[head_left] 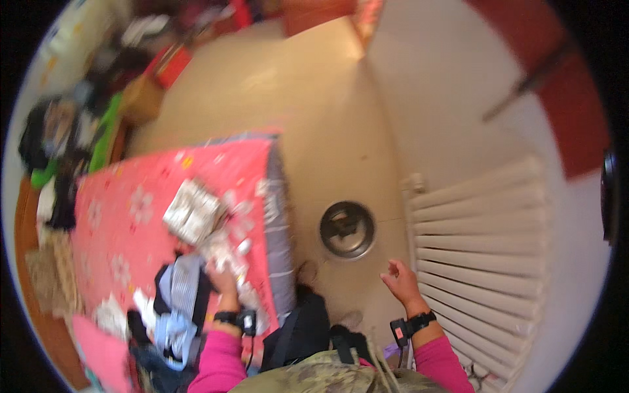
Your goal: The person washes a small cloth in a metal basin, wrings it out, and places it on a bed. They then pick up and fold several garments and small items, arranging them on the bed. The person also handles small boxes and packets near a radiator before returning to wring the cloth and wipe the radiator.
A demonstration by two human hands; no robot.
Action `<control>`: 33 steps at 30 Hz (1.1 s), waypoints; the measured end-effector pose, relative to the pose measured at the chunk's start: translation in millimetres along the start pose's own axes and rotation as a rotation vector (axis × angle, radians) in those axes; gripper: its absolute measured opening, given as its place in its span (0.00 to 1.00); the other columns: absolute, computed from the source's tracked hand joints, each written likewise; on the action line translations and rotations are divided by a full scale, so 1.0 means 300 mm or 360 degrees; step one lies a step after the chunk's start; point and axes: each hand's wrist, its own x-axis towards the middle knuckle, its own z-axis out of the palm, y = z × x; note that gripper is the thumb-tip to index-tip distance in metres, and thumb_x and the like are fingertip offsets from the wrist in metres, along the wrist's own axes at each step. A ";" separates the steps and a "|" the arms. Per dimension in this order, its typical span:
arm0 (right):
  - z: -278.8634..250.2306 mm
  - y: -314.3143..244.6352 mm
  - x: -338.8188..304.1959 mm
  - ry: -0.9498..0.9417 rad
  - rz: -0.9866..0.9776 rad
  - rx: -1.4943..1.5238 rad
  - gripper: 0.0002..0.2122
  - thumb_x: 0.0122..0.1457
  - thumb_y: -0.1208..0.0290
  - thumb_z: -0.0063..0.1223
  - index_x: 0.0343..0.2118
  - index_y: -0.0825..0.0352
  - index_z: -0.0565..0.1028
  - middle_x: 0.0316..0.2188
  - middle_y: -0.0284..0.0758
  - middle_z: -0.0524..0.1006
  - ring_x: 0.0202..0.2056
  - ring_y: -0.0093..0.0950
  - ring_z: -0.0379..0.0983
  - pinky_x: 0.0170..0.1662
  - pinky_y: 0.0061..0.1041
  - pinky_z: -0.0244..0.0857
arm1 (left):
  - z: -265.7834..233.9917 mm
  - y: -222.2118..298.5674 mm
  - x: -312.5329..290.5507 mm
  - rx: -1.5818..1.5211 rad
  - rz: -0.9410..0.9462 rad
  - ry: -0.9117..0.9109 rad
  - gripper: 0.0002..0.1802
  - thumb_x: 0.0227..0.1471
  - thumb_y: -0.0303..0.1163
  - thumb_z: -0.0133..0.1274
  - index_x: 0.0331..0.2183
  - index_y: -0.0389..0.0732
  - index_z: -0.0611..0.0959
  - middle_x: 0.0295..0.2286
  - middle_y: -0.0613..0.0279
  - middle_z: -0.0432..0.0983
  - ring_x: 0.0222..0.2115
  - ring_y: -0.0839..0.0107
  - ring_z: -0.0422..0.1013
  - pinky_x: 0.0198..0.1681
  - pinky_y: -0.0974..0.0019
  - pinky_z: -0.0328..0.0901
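My left hand (223,280) is at the edge of a crumpled whitish plastic bag (244,270) on the bed; its fingers are blurred, so their grip does not show. Just beyond lies a folded whitish bundle (194,213). Beside that hand is a heap of clothes, with a striped light-blue garment (182,283) on top and a pale blue one (174,334) nearer me. My right hand (401,281) hangs in the air between the metal basin and the radiator, fingers loosely bent and apart, holding nothing. Both wrists wear black straps with small devices.
A pink flowered sheet (131,187) covers the bed at left. On the tiled floor stands a round metal basin (325,243) with something dark inside. A white radiator (481,252) runs along the right wall. Boxes, including a red one (173,65), sit at the far left.
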 end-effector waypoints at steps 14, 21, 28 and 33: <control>-0.485 0.580 -1.505 0.2296 0.0472 0.0095 0.15 0.47 0.66 0.60 0.37 0.67 0.72 0.32 0.41 0.74 0.34 0.37 0.72 0.38 0.33 0.66 | 0.285 1.087 -1.096 -0.0871 0.1396 -0.1581 0.17 0.52 0.28 0.49 0.45 0.35 0.70 0.40 0.58 0.69 0.41 0.69 0.65 0.43 0.68 0.62; -0.593 0.647 -2.015 0.3374 0.1024 0.0014 0.16 0.48 0.74 0.58 0.40 0.71 0.70 0.38 0.41 0.71 0.40 0.34 0.67 0.46 0.30 0.60 | -0.096 1.436 -2.226 -0.1220 0.2399 -0.2733 0.13 0.44 0.22 0.55 0.37 0.38 0.77 0.35 0.60 0.73 0.36 0.70 0.69 0.41 0.68 0.64; -0.784 0.822 -2.192 0.3254 0.1231 -0.0294 0.25 0.43 0.68 0.62 0.45 0.71 0.68 0.41 0.45 0.71 0.45 0.40 0.66 0.48 0.34 0.58 | -0.348 1.340 -2.865 -0.1022 0.2531 -0.3103 0.34 0.42 0.30 0.60 0.50 0.36 0.65 0.48 0.52 0.63 0.49 0.62 0.61 0.49 0.61 0.59; -0.947 0.892 -2.198 0.2841 0.1687 -0.0391 0.32 0.42 0.52 0.60 0.47 0.70 0.67 0.42 0.47 0.71 0.47 0.40 0.65 0.55 0.43 0.48 | -0.319 1.273 -3.038 -0.1083 0.2538 -0.2832 0.42 0.37 0.32 0.63 0.52 0.33 0.60 0.46 0.49 0.61 0.48 0.57 0.60 0.52 0.58 0.56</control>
